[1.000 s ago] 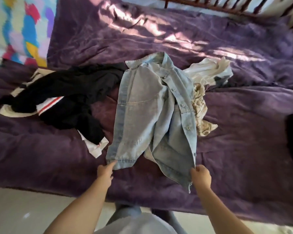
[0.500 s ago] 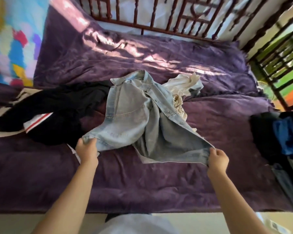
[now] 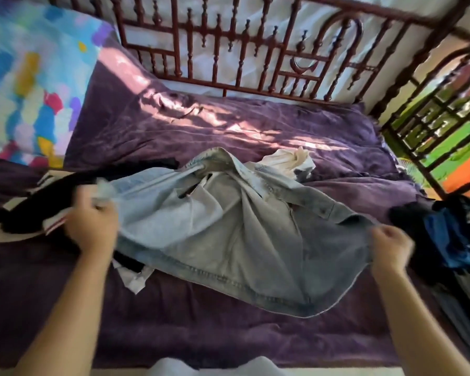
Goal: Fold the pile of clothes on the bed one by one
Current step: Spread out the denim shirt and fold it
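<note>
Head view: the left hand (image 3: 92, 223) is blurred, but its fingers are curled round the left edge of a light-blue denim jacket (image 3: 228, 234), with a wad of the pale cloth bunched just above the knuckles. The right hand (image 3: 390, 246) is closed into a fist, gripping the jacket's right edge. The two hands are well apart, and the jacket is stretched wide between them, over the purple bedspread (image 3: 228, 335). Its collar lies at the far end, beyond both hands, and its stitched hem sags toward the person. Whether the middle of the jacket touches the bedspread cannot be told.

Just outside and beyond the left hand lies a black garment (image 3: 46, 202), partly under that hand. A red-striped white piece (image 3: 55, 223) shows beside the knuckles. A white scrap of cloth (image 3: 133, 278) pokes out near the left wrist, from under the jacket's hem. Beyond the jacket's collar, a crumpled cream garment (image 3: 291, 161) rests on the bedspread. To the outside of the right hand sits a heap of dark and blue clothes (image 3: 445, 240). Far beyond the left hand is a many-coloured pillow (image 3: 30, 85), and a turned wooden bed rail (image 3: 228, 50) runs along the far side.
</note>
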`<state>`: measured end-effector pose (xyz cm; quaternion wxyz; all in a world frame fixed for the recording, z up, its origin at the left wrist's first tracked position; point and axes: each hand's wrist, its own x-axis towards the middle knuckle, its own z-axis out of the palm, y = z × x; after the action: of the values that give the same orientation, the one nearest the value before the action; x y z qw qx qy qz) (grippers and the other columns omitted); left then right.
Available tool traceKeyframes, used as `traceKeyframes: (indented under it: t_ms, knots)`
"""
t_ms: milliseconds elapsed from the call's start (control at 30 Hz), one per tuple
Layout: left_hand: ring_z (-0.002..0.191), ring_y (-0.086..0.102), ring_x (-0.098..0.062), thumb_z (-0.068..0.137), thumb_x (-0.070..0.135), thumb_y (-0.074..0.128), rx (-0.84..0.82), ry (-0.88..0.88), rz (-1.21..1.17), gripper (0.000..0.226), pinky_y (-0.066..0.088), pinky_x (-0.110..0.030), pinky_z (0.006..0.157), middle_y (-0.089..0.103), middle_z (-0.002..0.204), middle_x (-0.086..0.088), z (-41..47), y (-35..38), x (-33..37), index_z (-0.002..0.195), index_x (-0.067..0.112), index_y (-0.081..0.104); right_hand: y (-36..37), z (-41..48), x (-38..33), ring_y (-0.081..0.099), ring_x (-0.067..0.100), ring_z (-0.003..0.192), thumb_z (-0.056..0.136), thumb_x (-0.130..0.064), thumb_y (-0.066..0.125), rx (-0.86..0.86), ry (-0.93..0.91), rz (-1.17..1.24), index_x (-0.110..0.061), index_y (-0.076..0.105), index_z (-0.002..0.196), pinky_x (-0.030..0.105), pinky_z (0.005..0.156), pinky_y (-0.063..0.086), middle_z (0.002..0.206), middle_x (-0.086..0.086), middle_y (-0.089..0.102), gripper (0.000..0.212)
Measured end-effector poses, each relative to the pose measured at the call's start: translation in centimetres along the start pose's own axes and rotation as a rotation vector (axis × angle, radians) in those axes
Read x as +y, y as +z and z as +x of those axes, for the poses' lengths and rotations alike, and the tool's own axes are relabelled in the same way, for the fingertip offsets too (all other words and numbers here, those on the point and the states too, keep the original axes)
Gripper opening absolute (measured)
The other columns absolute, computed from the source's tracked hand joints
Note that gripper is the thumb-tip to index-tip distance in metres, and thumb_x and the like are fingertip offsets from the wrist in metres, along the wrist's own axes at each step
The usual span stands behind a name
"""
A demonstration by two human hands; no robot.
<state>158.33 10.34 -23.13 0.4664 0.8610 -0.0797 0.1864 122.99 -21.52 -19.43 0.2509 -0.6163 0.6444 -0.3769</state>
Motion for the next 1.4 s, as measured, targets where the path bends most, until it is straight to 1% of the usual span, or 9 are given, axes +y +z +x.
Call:
traceKeyframes:
  t_ms: [133, 233, 300, 400, 533, 733, 1200, 1300, 1400]
  knots:
    - [0.087, 0.063, -0.022, 0.076, 0.018, 0.041, -0.936, 0.777, 0.024, 0.023, 0.052, -0.032, 0.065, 0.069, 0.095, -0.005, -12.5, 3.8, 2.2, 0.095, 0.021, 0.054, 6.4, -10.4, 2.9, 0.057, 0.02, 0.081, 0.084, -0.015, 0.057, -0.965, -0.372, -0.654, -0.014, 0.069, 0.096, 0.026, 0.062, 0.035, 0.075, 0.002, 0.062, 0.016]
    - [0.109, 0.055, -0.032, 0.088, 0.013, 0.044, -1.827, 0.634, 0.544, 0.027, 0.047, -0.04, 0.089, 0.056, 0.121, -0.011, -19.2, 4.3, -0.9, 0.112, 0.012, 0.056, 8.2, -15.3, 6.3, 0.057, 0.028, 0.107, 0.09, -0.02, 0.053, -1.534, -0.343, -1.027, -0.005, 0.063, 0.112, 0.024, 0.065, 0.04, 0.093, 0.01, 0.061, 0.029]
    - [0.117, 0.051, -0.031, 0.091, 0.018, 0.046, -1.949, 0.495, 0.637, 0.035, 0.043, -0.035, 0.095, 0.052, 0.13, -0.014, -20.4, 4.1, -3.0, 0.124, 0.009, 0.053, 8.5, -16.2, 7.5, 0.055, 0.027, 0.108, 0.094, -0.027, 0.05, -1.617, -0.23, -1.104, -0.004, 0.061, 0.12, 0.028, 0.085, 0.042, 0.11, 0.013, 0.061, 0.037]
    - [0.119, 0.049, -0.026, 0.092, 0.026, 0.046, -1.808, 0.3, 0.601, 0.038, 0.04, -0.029, 0.094, 0.05, 0.134, -0.009, -18.5, 4.8, -4.8, 0.127, 0.014, 0.051, 9.1, -14.7, 7.6, 0.052, 0.027, 0.118, 0.098, -0.031, 0.044, -1.512, -0.17, -1.065, -0.006, 0.057, 0.124, 0.031, 0.096, 0.04, 0.129, 0.012, 0.056, 0.038]
    - [0.116, 0.051, -0.023, 0.098, 0.028, 0.041, -1.67, 0.142, 0.554, 0.036, 0.042, -0.032, 0.092, 0.047, 0.134, -0.007, -14.6, 7.2, -4.5, 0.129, 0.012, 0.046, 11.1, -12.1, 5.7, 0.056, 0.023, 0.105, 0.095, -0.022, 0.043, -1.33, -0.177, -0.948, -0.009, 0.058, 0.107, 0.026, 0.079, 0.039, 0.103, 0.012, 0.054, 0.024]
    - [0.118, 0.049, -0.021, 0.097, 0.029, 0.041, -1.496, 0.125, 0.478, 0.038, 0.043, -0.033, 0.094, 0.045, 0.138, -0.004, -11.2, 11.5, -2.8, 0.133, 0.016, 0.045, 14.4, -10.7, 1.9, 0.059, 0.024, 0.107, 0.097, -0.024, 0.042, -1.299, -0.247, -0.87, -0.013, 0.056, 0.123, 0.027, 0.084, 0.046, 0.122, 0.009, 0.06, 0.032]
    - [0.106, 0.053, -0.031, 0.092, 0.019, 0.051, -0.951, 0.079, 0.336, 0.026, 0.046, -0.039, 0.085, 0.06, 0.112, -0.013, -0.7, 26.9, -0.5, 0.107, 0.002, 0.063, 31.6, -0.1, -7.3, 0.051, 0.03, 0.11, 0.096, -0.013, 0.038, -1.089, -0.47, -0.664, -0.001, 0.057, 0.107, 0.03, 0.08, 0.038, 0.118, 0.015, 0.053, 0.025]
    - [0.112, 0.05, -0.037, 0.087, 0.009, 0.055, -0.746, -0.127, 0.198, 0.029, 0.039, -0.039, 0.095, 0.057, 0.114, -0.023, 0.8, 31.7, -0.7, 0.111, -0.005, 0.061, 36.3, 1.6, -6.9, 0.046, 0.03, 0.118, 0.096, -0.009, 0.037, -1.133, -0.563, -0.698, -0.002, 0.05, 0.12, 0.035, 0.091, 0.037, 0.13, 0.014, 0.044, 0.029]
    - [0.123, 0.042, -0.039, 0.088, 0.017, 0.06, -0.58, -0.687, 0.111, 0.056, 0.035, -0.041, 0.103, 0.043, 0.134, -0.026, 2.1, 36.0, -1.0, 0.135, -0.003, 0.039, 39.0, 3.4, -5.6, 0.034, 0.033, 0.127, 0.095, -0.008, 0.036, -1.068, -0.634, -0.891, -0.009, 0.034, 0.136, 0.04, 0.099, 0.037, 0.14, 0.014, 0.032, 0.042]
